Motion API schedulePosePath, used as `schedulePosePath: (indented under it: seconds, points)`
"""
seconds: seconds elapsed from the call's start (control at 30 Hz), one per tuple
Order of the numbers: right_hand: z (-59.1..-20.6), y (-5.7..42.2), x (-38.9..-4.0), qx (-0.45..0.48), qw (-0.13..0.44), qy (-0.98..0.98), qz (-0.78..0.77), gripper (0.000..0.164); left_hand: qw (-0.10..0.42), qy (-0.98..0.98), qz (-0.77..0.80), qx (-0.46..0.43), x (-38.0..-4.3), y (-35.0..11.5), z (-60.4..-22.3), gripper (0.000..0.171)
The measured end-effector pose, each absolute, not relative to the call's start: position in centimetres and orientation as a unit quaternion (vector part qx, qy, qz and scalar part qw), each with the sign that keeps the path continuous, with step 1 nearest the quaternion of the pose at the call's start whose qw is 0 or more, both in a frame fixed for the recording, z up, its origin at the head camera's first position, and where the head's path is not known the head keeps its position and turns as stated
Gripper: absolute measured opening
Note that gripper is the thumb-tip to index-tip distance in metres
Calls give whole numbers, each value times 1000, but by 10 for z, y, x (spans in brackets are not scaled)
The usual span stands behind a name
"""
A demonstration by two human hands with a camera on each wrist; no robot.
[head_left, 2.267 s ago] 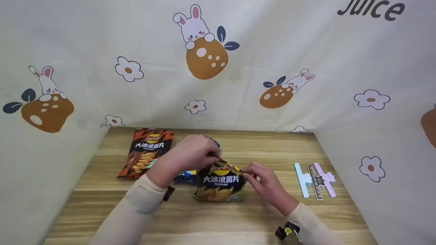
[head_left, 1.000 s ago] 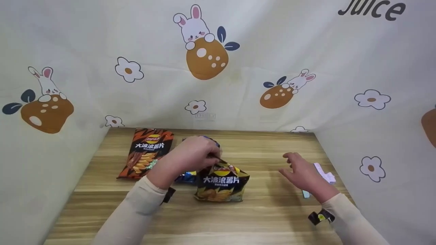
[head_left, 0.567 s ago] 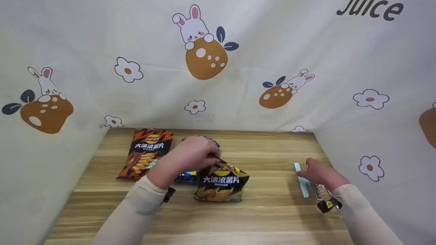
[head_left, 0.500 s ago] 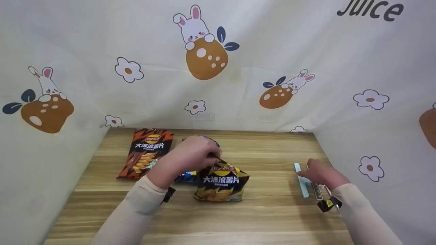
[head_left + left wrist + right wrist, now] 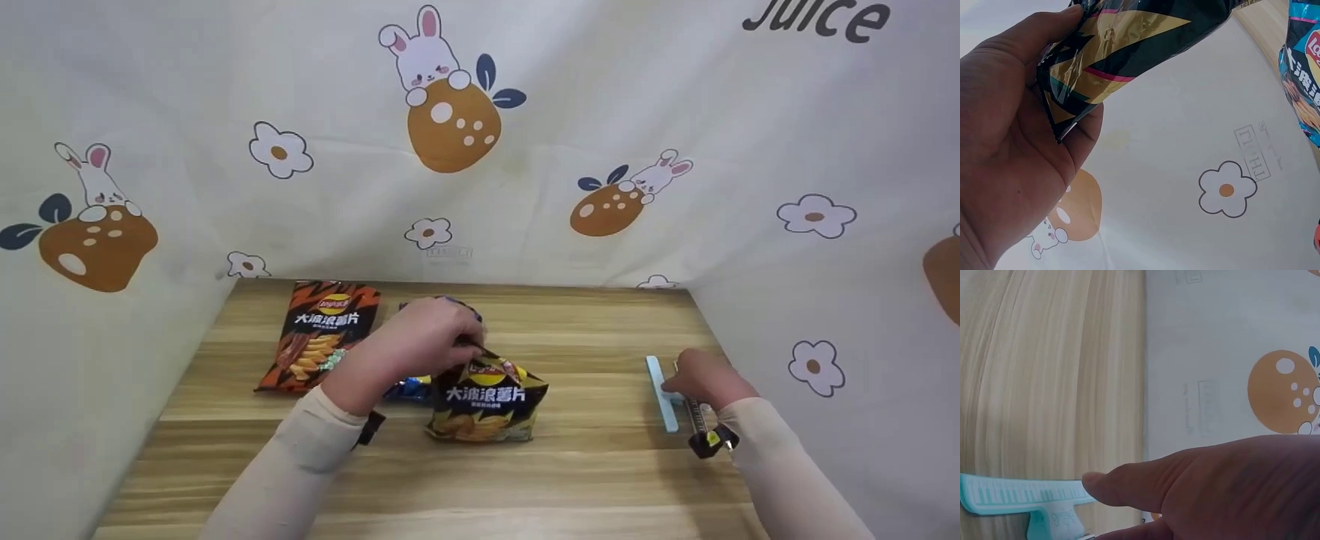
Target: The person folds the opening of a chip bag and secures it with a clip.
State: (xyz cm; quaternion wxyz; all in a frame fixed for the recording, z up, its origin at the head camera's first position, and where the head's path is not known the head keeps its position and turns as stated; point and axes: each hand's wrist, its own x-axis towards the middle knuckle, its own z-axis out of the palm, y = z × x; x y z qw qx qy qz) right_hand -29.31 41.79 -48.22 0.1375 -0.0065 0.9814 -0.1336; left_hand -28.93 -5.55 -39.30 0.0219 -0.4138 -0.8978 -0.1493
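A black-and-gold bag of potato chips [image 5: 487,405] stands mid-table in the head view. My left hand [image 5: 439,330] grips its upper left corner, and the left wrist view shows the thumb and fingers around the foil of that chip bag [image 5: 1123,45]. At the right, my right hand [image 5: 709,379] is over the bag clips, its thumb by the light blue clip [image 5: 661,394]. In the right wrist view the thumb of my right hand [image 5: 1207,489] overlaps one end of the light blue clip [image 5: 1027,492]. The other fingertips are hidden, so a grip cannot be confirmed.
An orange-and-black chip bag [image 5: 322,330] lies at the back left. Behind my left hand a blue chip bag [image 5: 411,387] is partly covered. A dark clear clip [image 5: 697,416] shows below my right hand; the purple clip is hidden. Patterned cloth walls [image 5: 525,187] surround the table.
My right hand has let go of the chip bag's right corner and moved right to the clips, where its wrist has shifted slightly. The left hand keeps its hold on the bag.
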Motion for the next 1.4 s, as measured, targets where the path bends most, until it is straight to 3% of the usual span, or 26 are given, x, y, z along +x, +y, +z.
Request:
schedulePosePath:
  seconds: [0.13, 0.37, 1.4]
  points:
    - [-483, 414, -294, -3, 121, 986, -113, 29, 22, -897, -155, -412, -289, -57, -393, 9]
    - [-490, 411, -292, 19, 141, 985, -96, 30, 18, -897, -158, -412, -289, -56, -393, 10]
    - [-521, 406, -294, 15, 24, 995, -97, 26, 26, -893, -159, -419, -289, -54, -395, 8]
